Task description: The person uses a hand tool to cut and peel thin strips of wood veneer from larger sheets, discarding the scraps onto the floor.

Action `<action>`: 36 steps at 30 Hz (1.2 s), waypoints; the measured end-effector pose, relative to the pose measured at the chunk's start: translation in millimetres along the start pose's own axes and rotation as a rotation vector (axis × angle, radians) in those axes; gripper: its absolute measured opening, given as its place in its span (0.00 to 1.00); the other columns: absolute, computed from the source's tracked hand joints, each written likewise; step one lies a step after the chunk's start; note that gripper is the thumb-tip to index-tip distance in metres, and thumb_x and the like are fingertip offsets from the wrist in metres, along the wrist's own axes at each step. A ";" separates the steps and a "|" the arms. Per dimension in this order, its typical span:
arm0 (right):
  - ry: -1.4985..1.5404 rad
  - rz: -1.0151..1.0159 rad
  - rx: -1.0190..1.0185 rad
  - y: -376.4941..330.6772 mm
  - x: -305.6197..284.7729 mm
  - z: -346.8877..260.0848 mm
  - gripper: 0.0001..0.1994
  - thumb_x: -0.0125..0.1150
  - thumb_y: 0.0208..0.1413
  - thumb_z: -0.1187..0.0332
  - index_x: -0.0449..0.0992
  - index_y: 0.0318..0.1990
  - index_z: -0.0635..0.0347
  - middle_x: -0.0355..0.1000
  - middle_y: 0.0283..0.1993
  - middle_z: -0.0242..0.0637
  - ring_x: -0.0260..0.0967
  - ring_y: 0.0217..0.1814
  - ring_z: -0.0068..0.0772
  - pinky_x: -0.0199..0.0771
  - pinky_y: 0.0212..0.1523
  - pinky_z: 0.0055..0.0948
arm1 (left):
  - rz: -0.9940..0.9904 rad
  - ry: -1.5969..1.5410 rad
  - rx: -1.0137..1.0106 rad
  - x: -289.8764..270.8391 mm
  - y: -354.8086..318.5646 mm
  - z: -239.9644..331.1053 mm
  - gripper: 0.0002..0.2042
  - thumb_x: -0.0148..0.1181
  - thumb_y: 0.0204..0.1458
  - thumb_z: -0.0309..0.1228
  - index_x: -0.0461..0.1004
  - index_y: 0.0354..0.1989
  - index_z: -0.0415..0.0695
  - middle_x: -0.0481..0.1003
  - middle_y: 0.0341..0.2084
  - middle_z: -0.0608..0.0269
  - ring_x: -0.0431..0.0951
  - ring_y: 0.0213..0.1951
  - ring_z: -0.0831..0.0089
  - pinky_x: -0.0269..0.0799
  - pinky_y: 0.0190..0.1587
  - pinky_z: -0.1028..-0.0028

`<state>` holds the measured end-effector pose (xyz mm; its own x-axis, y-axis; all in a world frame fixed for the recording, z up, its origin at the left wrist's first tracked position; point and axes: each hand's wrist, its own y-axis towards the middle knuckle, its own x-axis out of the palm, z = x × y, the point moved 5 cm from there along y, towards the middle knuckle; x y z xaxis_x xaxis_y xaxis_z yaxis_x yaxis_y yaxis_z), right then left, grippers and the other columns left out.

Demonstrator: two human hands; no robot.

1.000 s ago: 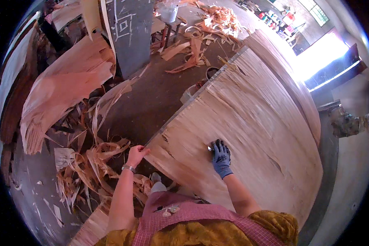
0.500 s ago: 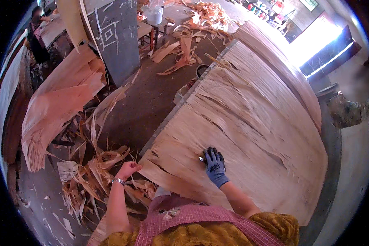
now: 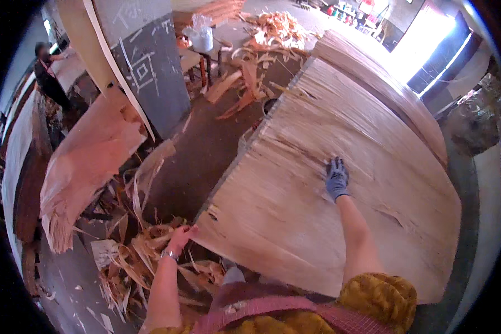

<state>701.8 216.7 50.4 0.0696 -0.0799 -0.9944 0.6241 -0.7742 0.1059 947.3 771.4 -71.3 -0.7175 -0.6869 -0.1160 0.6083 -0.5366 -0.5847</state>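
A wide sheet of pale wood veneer (image 3: 284, 214) lies in front of me on a stack, its grain rippled and split in places. At its near left corner my bare left hand (image 3: 179, 240), with a metal band on the wrist, pinches the edge. My right hand (image 3: 337, 177), in a grey-blue glove with dark fingertips, rests on the middle of the sheet with its fingers stretched out. No tool shows in or beside the glove; whatever is under the palm is hidden.
Veneer scraps (image 3: 145, 253) heap on the floor by my left arm. A curved reddish veneer piece (image 3: 86, 167) leans left, near a grey pillar (image 3: 156, 83). Farther off are a white bucket (image 3: 200, 38), a shavings pile (image 3: 281, 28) and another person (image 3: 51, 75).
My right hand has slid forward and to the right across the sheet; a small shiny bit beside its thumb no longer shows. My left hand keeps its pinch at the corner. The view has shifted slightly.
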 end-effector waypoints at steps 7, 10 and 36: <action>0.014 0.168 0.043 121.8 66.7 78.5 0.19 0.44 0.64 0.62 0.67 0.61 0.54 0.61 0.67 0.46 0.56 0.69 0.53 0.58 0.65 0.51 | 0.034 0.223 -0.056 1.3 18.8 7.9 0.21 0.70 0.47 0.46 0.79 0.36 0.38 0.74 0.29 0.71 0.68 0.30 0.83 0.65 0.33 0.77; 0.132 0.110 0.009 116.0 92.7 88.2 0.20 0.43 0.64 0.60 0.68 0.61 0.53 0.62 0.66 0.48 0.58 0.68 0.55 0.59 0.65 0.51 | 0.030 0.214 -0.069 7.7 7.7 4.3 0.19 0.72 0.46 0.44 0.78 0.34 0.38 0.73 0.26 0.72 0.67 0.27 0.83 0.65 0.31 0.77; 0.112 0.083 -0.126 87.2 61.5 73.3 0.23 0.48 0.62 0.63 0.64 0.64 0.57 0.60 0.68 0.47 0.55 0.71 0.50 0.50 0.70 0.50 | -0.179 0.425 -0.113 3.2 -26.3 17.1 0.14 0.67 0.54 0.41 0.79 0.35 0.41 0.77 0.30 0.73 0.71 0.32 0.83 0.68 0.37 0.78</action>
<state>703.5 98.2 -1.8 0.2063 -0.0644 -0.9764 0.7045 -0.6827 0.1939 934.8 774.9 -42.6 -0.8974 -0.3144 -0.3096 0.4384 -0.5554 -0.7067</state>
